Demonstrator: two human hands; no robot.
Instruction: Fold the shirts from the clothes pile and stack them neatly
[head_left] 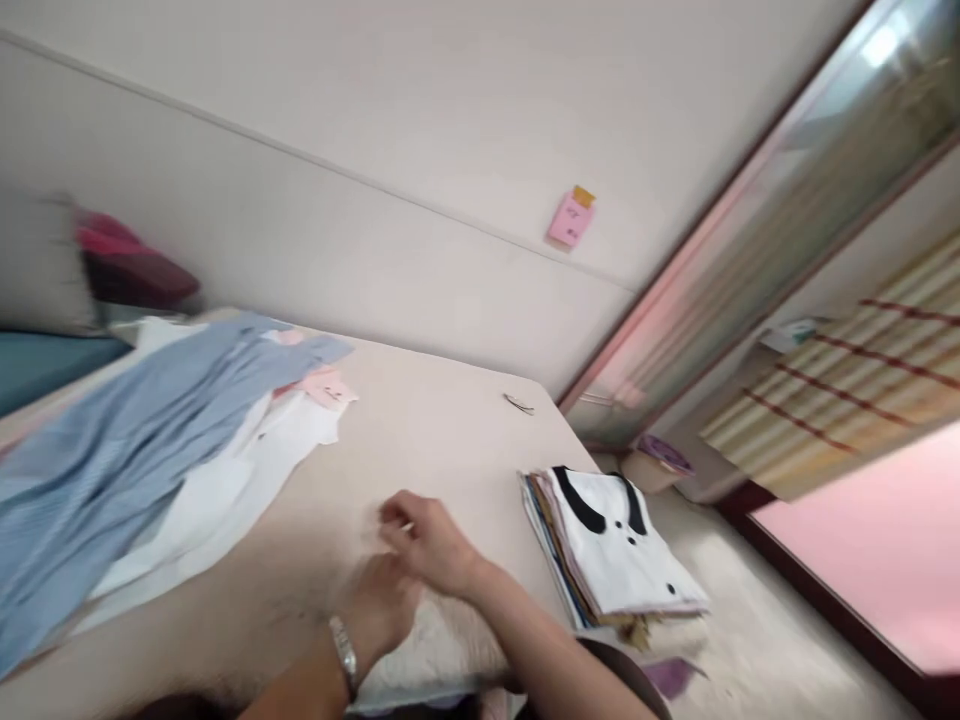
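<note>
My right hand point(429, 542) is over the middle of the pale bed surface point(442, 430), its fingers curled in with a small gap by the thumb and nothing seen in them. Just below it, partly behind it, is my left hand point(382, 598), with a silver band point(343, 648) at the wrist; motion smears its fingers. On the right lies a stack of folded clothes topped by a white shirt point(626, 545) with black collar trim and dots. Spread out at left are a long blue garment point(161, 410) and a white garment point(225, 505).
A small dark, thin item point(518, 404) lies near the far right corner of the bed. The white wall point(360, 245) bounds the far side, with a pink note point(571, 218) on it. Beyond the right edge are a bin point(660, 462) and a striped curtain point(847, 390).
</note>
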